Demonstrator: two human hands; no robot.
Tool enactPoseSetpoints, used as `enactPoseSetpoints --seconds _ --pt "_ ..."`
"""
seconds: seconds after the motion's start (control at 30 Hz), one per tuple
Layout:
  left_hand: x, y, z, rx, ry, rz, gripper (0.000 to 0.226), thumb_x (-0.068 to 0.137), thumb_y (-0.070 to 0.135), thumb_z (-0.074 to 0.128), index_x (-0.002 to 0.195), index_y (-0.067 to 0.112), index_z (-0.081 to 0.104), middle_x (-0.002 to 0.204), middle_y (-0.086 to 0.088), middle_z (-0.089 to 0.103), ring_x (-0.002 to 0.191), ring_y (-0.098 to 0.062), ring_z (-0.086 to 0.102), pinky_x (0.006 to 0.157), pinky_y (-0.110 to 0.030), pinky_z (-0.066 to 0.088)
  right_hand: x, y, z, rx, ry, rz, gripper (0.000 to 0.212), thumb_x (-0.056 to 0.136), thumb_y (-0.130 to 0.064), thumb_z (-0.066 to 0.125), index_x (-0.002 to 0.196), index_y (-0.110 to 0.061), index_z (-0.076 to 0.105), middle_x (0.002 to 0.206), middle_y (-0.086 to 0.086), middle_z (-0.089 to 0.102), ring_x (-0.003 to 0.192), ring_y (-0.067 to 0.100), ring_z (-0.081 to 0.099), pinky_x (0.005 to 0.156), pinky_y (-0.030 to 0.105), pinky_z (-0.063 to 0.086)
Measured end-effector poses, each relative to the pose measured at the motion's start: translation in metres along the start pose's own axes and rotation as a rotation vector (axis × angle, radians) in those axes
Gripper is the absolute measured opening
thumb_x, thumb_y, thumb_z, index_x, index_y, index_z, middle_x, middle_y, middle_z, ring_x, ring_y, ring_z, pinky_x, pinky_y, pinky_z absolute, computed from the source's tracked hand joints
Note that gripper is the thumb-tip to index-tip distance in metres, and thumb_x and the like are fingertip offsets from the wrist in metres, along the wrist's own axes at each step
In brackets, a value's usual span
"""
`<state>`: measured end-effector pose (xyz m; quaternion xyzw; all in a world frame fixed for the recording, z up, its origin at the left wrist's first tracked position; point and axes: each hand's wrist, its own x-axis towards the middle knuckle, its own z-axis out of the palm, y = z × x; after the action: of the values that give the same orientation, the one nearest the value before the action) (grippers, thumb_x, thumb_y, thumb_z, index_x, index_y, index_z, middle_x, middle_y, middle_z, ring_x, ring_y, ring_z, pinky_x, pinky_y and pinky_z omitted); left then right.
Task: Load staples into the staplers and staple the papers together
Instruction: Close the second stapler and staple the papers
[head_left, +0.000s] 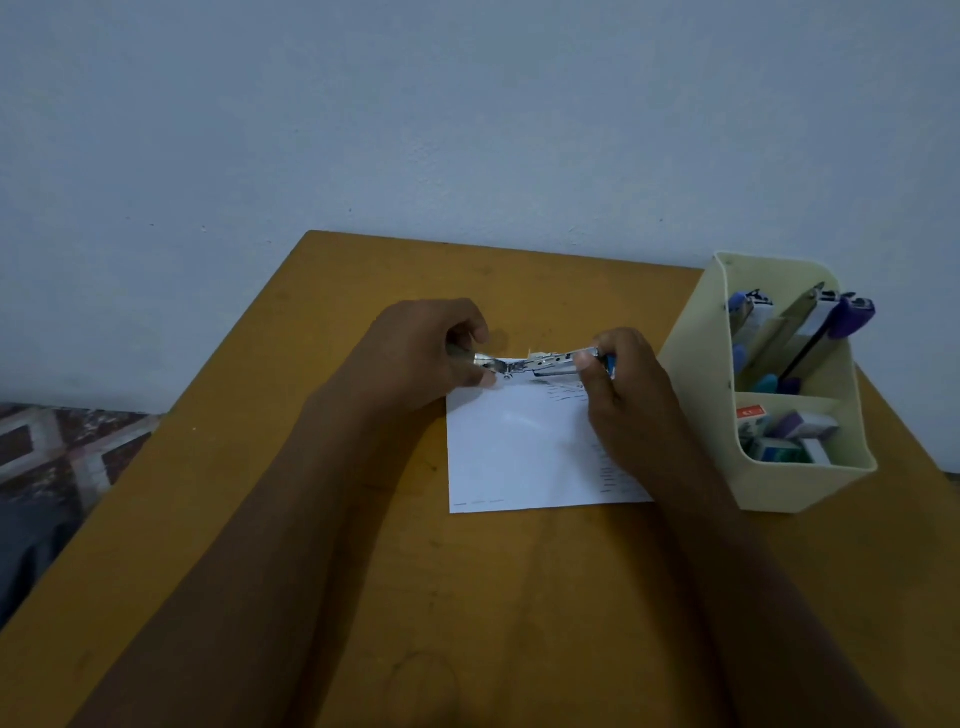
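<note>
Both hands are clamped on one stapler (540, 364), held swung open just over the far edge of the paper (514, 447), which lies flat on a yellow-brown table (260, 545). From my remote seat I see the left hand (421, 353) pinching the shiny metal end above the paper's far left corner. The right hand (623, 395) curls round the blue-tipped end above the paper's far right corner, and its wrist covers much of the paper's right edge. I cannot tell whether the stapler touches the paper. Nor can I tell whether staples lie in its open metal channel: the light is dim and the part is small.

Short dark lines of print run down the right side of the paper and along its near edge, too faint for me to read. Just to the right of the paper stands a cream bin (810, 483) with two compartments. The far one holds spare staplers (815, 322), blue and purple, standing on end. The near one holds small boxes (795, 436), one with a red label whose writing I cannot make out.

Well to the left of the paper, past the table's edge, a patterned cloth (62, 441) is cut off by the frame. Beyond the paper rises a plain blue-grey wall (467, 104).
</note>
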<state>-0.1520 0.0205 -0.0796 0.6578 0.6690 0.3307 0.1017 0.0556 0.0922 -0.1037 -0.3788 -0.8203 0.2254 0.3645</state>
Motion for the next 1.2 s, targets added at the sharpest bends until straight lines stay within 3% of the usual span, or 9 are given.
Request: enactPoseSetpoints --seconds 0.13,0.27,0.43,0.6,0.77,0.87,1.03,1.13,1.2 --pt "-0.002 0.005 -0.004 -0.124 0.082 -0.025 0.043 0.064 0.028 0.087 0.101 0.025 0.063 0.088 0.006 0.065 0.078 -0.01 0.064 0.072 -0.033 0.056 0.002 -0.001 -0.002 0.119 0.038 0.084 0.014 0.095 -0.025 0.048 0.089 -0.013 0.046 0.086 0.015 0.059 0.079 0.024 0.055 0.065 0.012 0.038" --pt "-0.003 0.008 -0.006 -0.258 0.117 -0.026 0.055 0.065 0.024 0.086 0.112 0.029 0.059 0.097 0.005 0.064 0.083 -0.01 0.064 0.07 -0.02 0.055 0.003 -0.004 -0.005 0.273 0.106 0.125 0.014 0.091 -0.029 0.056 0.081 -0.026 0.047 0.082 0.011 0.062 0.079 0.028 0.063 0.073 0.044 0.054" --pt "0.0 0.012 -0.005 -0.546 0.202 -0.118 0.054 0.068 0.018 0.083 0.116 0.023 0.061 0.102 -0.008 0.067 0.09 -0.019 0.066 0.08 -0.026 0.058 0.001 -0.008 -0.004 0.325 0.132 0.122 0.015 0.089 -0.026 0.059 0.08 -0.02 0.049 0.079 0.009 0.063 0.068 0.018 0.065 0.063 0.029 0.054" --pt "-0.001 0.025 0.007 -0.597 0.094 -0.103 0.033 0.075 0.015 0.077 0.105 0.019 0.067 0.097 -0.004 0.069 0.087 -0.012 0.064 0.071 -0.015 0.052 -0.002 -0.014 0.002 0.312 0.103 0.105 0.015 0.089 -0.029 0.06 0.08 -0.021 0.05 0.081 0.01 0.061 0.075 0.029 0.063 0.068 0.047 0.054" --pt "0.0 0.033 0.022 -0.529 -0.054 -0.053 0.02 0.081 0.019 0.072 0.101 0.014 0.071 0.093 -0.006 0.07 0.085 -0.014 0.065 0.071 -0.019 0.053 -0.003 -0.018 0.003 0.343 0.073 0.066 0.01 0.09 -0.024 0.059 0.083 -0.018 0.053 0.082 0.01 0.064 0.078 0.028 0.064 0.069 0.051 0.054" --pt "0.0 0.03 0.028 -0.449 -0.087 -0.035 0.016 0.081 0.021 0.073 0.093 0.009 0.07 0.084 -0.009 0.067 0.08 -0.021 0.062 0.075 -0.029 0.05 -0.002 -0.019 0.003 0.342 0.072 0.054 0.01 0.09 -0.024 0.059 0.083 -0.024 0.053 0.082 0.007 0.064 0.078 0.026 0.063 0.069 0.049 0.054" --pt "0.0 0.029 0.027 -0.39 -0.102 -0.043 0.019 0.084 0.022 0.07 0.089 0.004 0.065 0.08 -0.014 0.063 0.072 -0.018 0.058 0.069 -0.024 0.045 -0.002 -0.021 0.004 0.363 0.047 0.073 0.005 0.091 -0.031 0.055 0.087 -0.03 0.055 0.085 -0.002 0.065 0.082 0.014 0.063 0.069 0.042 0.055" --pt "-0.002 0.03 0.022 -0.408 -0.144 -0.077 0.013 0.089 0.02 0.063 0.092 0.008 0.061 0.08 -0.007 0.063 0.07 -0.005 0.064 0.068 -0.023 0.05 -0.001 -0.019 0.003 0.379 0.037 0.132 0.007 0.094 -0.036 0.048 0.095 -0.032 0.054 0.088 -0.016 0.062 0.084 -0.002 0.059 0.073 0.021 0.05" --pt "-0.003 0.03 0.018 -0.421 -0.147 -0.105 0.01 0.091 0.018 0.06 0.092 0.008 0.059 0.081 -0.005 0.064 0.069 -0.004 0.067 0.067 -0.023 0.054 -0.001 -0.016 0.001 0.253 0.014 0.098 0.007 0.095 -0.029 0.049 0.094 -0.025 0.055 0.084 -0.014 0.06 0.081 -0.004 0.056 0.068 0.007 0.041"
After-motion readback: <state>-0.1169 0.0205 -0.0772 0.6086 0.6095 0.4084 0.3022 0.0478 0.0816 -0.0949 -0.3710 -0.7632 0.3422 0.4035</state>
